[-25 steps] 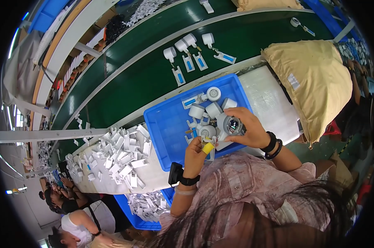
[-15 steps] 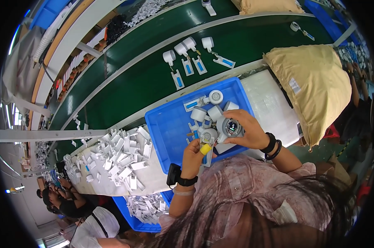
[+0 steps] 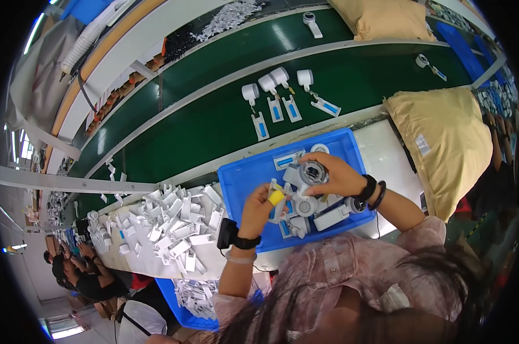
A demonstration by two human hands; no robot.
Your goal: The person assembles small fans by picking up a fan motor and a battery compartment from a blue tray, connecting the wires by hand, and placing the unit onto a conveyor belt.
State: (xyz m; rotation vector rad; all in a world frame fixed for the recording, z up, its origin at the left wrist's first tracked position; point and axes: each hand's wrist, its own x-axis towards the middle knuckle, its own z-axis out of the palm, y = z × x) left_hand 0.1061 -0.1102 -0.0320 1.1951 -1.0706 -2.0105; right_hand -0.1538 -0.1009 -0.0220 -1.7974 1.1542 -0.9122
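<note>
My right hand point(image 3: 341, 175) is closed round a grey-and-white round device head point(image 3: 313, 171) with a dark round face turned up. Beside it my left hand point(image 3: 258, 207), with a yellow wrap point(image 3: 276, 198) on one digit, pinches an open white handle shell point(image 3: 273, 215) that has a blue cell inside. Fingers hide part of this shell and where it joins the head. Both hands are over a blue tray point(image 3: 236, 183). In it lie similar units, among them one with a perforated round face point(image 3: 305, 205) and one with a plain white handle point(image 3: 331, 218).
Left of the tray, loose white handle covers point(image 3: 179, 223) are heaped on the table. Beyond runs a green conveyor belt point(image 3: 185, 135) carrying several opened units point(image 3: 260, 125). A tan sack point(image 3: 443, 149) stands at the right. Another person point(image 3: 87, 269) is at the lower left.
The view has shifted, so the tray and belt sit lower and farther right. My hands have moved slightly apart, uncovering more units at the tray's near side. Both keep their hold.
</note>
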